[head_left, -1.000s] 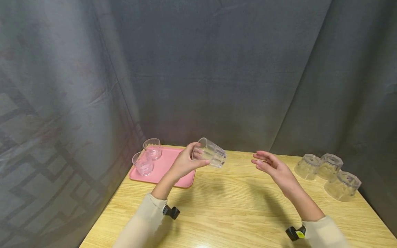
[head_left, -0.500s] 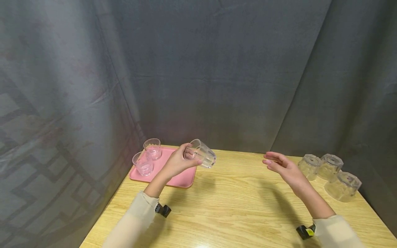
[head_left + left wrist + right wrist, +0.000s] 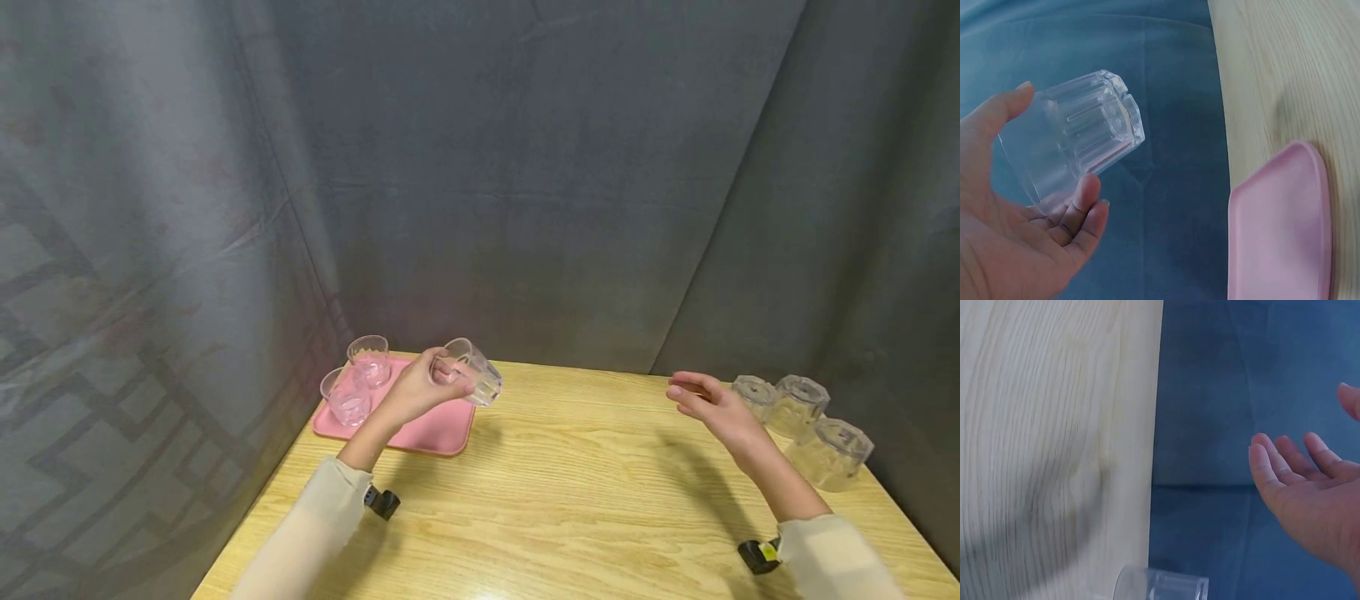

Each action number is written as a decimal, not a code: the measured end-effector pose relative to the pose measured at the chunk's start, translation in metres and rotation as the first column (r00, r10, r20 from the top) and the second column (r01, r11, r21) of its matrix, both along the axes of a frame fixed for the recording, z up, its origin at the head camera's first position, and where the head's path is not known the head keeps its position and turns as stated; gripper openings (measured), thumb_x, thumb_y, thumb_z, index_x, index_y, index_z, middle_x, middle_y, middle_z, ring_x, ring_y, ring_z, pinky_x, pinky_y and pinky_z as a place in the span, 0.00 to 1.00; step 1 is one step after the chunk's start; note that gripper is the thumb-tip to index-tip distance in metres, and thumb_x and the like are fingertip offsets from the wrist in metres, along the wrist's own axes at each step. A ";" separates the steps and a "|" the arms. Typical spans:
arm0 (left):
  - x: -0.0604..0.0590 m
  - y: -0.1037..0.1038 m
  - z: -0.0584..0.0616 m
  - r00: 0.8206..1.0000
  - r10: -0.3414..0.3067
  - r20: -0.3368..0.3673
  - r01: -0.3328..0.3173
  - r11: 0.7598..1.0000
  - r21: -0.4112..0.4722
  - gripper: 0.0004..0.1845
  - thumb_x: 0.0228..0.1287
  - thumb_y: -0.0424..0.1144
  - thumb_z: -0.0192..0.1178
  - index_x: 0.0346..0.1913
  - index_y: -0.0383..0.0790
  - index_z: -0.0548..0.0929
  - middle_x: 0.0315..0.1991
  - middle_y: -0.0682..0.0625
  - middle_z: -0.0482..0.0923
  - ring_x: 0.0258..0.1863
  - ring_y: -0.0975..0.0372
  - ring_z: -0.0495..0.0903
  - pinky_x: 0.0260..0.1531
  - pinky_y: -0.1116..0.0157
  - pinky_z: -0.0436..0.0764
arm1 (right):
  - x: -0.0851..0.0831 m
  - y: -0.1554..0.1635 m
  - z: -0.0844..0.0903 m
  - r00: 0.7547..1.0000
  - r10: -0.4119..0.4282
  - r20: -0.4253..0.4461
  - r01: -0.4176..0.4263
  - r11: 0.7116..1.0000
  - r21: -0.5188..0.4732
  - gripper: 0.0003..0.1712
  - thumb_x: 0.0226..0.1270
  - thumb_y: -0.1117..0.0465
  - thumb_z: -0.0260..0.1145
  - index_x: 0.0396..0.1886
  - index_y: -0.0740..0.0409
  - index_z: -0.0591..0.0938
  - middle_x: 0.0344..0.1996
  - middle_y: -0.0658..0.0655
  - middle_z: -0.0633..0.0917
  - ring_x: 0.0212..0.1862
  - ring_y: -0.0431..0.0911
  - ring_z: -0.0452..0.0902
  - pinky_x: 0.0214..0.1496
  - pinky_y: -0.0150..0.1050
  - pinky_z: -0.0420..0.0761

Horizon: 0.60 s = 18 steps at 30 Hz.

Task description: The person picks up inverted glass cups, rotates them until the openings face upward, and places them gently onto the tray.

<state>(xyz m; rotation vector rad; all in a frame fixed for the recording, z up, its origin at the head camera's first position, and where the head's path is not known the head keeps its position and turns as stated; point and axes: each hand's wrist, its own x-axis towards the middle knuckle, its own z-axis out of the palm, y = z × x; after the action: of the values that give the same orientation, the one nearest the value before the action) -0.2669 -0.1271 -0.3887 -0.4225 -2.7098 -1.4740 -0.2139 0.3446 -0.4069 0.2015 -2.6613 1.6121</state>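
Observation:
My left hand [image 3: 415, 390] grips a clear faceted glass [image 3: 478, 377] near its rim, thumb on one side and fingers on the other. In the left wrist view the glass [image 3: 1088, 128] lies tilted, its thick base pointing away from the palm. It hangs above the right edge of a pink tray [image 3: 438, 429]. On that tray two more clear glasses stand upright, a rear glass [image 3: 369, 363] and a front glass [image 3: 349, 398]. My right hand [image 3: 726, 417] holds nothing; its fingers are loosely bent, just left of several upturned glasses.
At the table's right side stand three upside-down glasses: a back-left one [image 3: 754, 393], a back-right one [image 3: 801, 404] and a nearer one [image 3: 831, 454]. The wooden table [image 3: 570, 483] meets a grey curtain [image 3: 495, 208] at its back, left and right.
My left hand has carried the tilted glass leftward, closer to the tray. My right hand has moved right, toward the upside-down glasses. The standing glasses have stayed in place.

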 end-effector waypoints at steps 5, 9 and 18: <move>-0.003 -0.004 -0.001 1.000 0.017 0.001 -0.017 1.000 -0.017 0.49 0.52 0.55 0.75 0.71 0.32 0.66 0.47 0.44 0.82 0.48 0.54 0.81 0.49 0.54 0.82 | -0.004 0.012 -0.002 0.999 -0.035 0.011 0.034 0.999 0.042 0.40 0.79 0.46 0.57 0.75 0.71 0.60 0.57 0.52 0.77 0.45 0.20 0.74 0.48 0.22 0.78; -0.006 -0.007 -0.002 0.999 0.038 0.011 -0.037 0.999 -0.021 0.48 0.52 0.54 0.75 0.71 0.33 0.66 0.49 0.42 0.81 0.49 0.53 0.80 0.50 0.54 0.81 | -0.006 0.019 -0.003 0.999 -0.044 0.024 0.042 0.994 0.103 0.42 0.79 0.44 0.56 0.75 0.71 0.59 0.66 0.72 0.71 0.45 0.18 0.71 0.46 0.21 0.77; -0.015 -0.015 -0.010 0.996 0.086 0.034 -0.084 0.996 -0.036 0.50 0.51 0.56 0.76 0.71 0.35 0.67 0.52 0.42 0.79 0.51 0.51 0.79 0.52 0.52 0.80 | -0.012 0.036 -0.009 0.996 -0.086 0.037 0.076 0.974 0.216 0.45 0.79 0.40 0.52 0.76 0.72 0.56 0.71 0.78 0.63 0.68 0.72 0.62 0.59 0.63 0.73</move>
<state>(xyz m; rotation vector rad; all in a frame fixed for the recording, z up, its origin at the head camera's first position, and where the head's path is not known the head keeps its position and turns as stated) -0.2818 -0.1420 -0.3984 -0.2810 -2.7467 -1.4284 -0.2258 0.3808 -0.4154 0.0588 -2.8358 1.3223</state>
